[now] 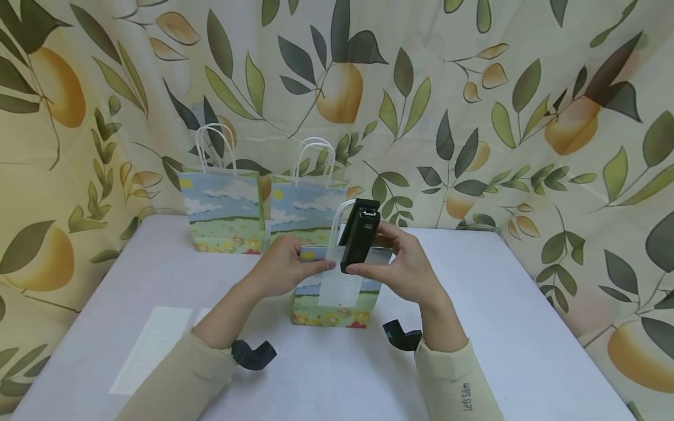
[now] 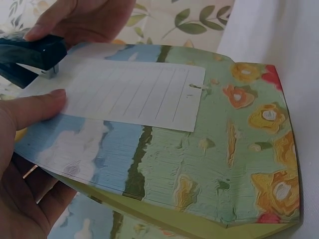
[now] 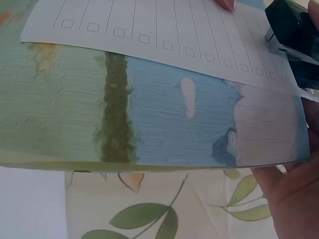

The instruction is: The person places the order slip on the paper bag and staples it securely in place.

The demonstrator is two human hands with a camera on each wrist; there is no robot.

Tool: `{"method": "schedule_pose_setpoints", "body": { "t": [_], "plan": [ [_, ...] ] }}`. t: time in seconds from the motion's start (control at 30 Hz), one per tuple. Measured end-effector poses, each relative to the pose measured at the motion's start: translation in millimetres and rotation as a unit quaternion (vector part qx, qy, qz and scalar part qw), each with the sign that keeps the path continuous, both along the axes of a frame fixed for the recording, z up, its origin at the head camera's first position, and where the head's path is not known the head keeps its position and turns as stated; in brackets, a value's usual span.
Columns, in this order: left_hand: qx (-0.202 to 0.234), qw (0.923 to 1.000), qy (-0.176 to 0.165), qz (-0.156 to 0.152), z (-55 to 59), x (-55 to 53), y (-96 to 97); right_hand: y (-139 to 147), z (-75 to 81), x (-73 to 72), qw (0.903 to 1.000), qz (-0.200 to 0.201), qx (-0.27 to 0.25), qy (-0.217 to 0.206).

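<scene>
A paper gift bag (image 1: 329, 318) with a sky and flower meadow print is held tilted above the table. Against its front lies a lined paper slip (image 1: 339, 292), its checkboxes showing in the right wrist view. My left hand (image 1: 281, 266) pinches slip and bag near the bag's top edge, thumb (image 2: 40, 107) on the slip, fingers behind. In my right hand (image 1: 411, 269) is a black stapler (image 1: 360, 237), gripped between thumb and fingers. The stapler's jaws straddle the bag's top edge at the slip's end, as the left wrist view shows.
Two similar gift bags (image 1: 226, 210) (image 1: 308, 202) with white handles stand upright at the back left. On the table's left lies a lined sheet (image 1: 152, 351), with another sheet (image 1: 204, 314) partly hidden by my left forearm. A patterned curtain (image 1: 474, 117) hangs behind the table.
</scene>
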State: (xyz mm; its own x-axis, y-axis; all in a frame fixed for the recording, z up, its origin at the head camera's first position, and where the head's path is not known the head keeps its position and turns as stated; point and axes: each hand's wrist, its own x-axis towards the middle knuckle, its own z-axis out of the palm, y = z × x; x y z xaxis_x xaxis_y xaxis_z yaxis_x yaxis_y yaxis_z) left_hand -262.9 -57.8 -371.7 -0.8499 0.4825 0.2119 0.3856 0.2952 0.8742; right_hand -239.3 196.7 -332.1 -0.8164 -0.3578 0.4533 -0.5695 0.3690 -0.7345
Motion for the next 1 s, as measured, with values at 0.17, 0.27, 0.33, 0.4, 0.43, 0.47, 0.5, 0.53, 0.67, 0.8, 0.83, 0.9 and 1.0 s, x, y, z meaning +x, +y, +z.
{"method": "schedule_pose_setpoints", "body": {
  "t": [0.17, 0.27, 0.33, 0.4, 0.43, 0.47, 0.5, 0.53, 0.67, 0.8, 0.83, 0.9, 1.0],
  "plan": [
    [0.007, 0.9999, 0.011, -0.003, 1.6, 0.9, 2.0, -1.5, 0.7, 2.0, 0.9998, -0.011, 0.015, 0.007],
    [0.013, 0.9997, 0.02, -0.003, 2.7, 1.6, 1.7, -2.2, 1.3, 2.3, 0.9994, -0.015, 0.028, 0.013],
    [0.014, 0.9996, 0.023, -0.003, 2.8, 1.9, 1.5, -2.3, 1.1, 2.1, 0.999, -0.02, 0.035, 0.016],
    [0.014, 0.9996, 0.023, -0.003, 2.8, 2.0, 1.6, -1.9, 0.8, 2.3, 0.9988, -0.026, 0.04, 0.014],
    [0.013, 0.9997, 0.023, -0.002, 2.7, 2.0, 1.8, -1.7, 0.1, 1.8, 0.9987, -0.027, 0.042, 0.013],
    [0.012, 0.9997, 0.022, -0.002, 2.6, 1.9, 2.1, -1.2, -0.4, 1.5, 0.9987, -0.028, 0.042, 0.011],
    [0.012, 0.9997, 0.02, -0.002, 2.5, 1.8, 2.4, -0.8, -0.9, 1.3, 0.9986, -0.029, 0.043, 0.01],
    [0.012, 0.9997, 0.02, -0.001, 2.2, 1.7, 2.4, -0.7, -1.4, 1.1, 0.9987, -0.028, 0.043, 0.007],
    [0.013, 0.9998, 0.018, 0.001, 1.1, 1.3, 2.3, -1.1, -2.8, 0.4, 0.9989, -0.021, 0.042, 0.0],
    [0.016, 0.9998, 0.015, 0.003, 1.1, 1.3, 2.6, -1.8, -3.7, 0.1, 0.9992, -0.013, 0.038, -0.007],
    [0.016, 0.9997, 0.016, 0.003, 1.3, 1.4, 2.7, -1.9, -3.9, 0.1, 0.9992, -0.011, 0.037, -0.008],
    [0.015, 0.9998, 0.016, 0.005, 1.7, 1.5, 3.1, -2.0, -4.3, -0.2, 0.9993, -0.01, 0.035, -0.008],
    [0.014, 0.9997, 0.018, 0.009, 1.9, 1.3, 3.4, -2.3, -4.5, -0.9, 0.9995, -0.008, 0.031, -0.005]
  ]
}}
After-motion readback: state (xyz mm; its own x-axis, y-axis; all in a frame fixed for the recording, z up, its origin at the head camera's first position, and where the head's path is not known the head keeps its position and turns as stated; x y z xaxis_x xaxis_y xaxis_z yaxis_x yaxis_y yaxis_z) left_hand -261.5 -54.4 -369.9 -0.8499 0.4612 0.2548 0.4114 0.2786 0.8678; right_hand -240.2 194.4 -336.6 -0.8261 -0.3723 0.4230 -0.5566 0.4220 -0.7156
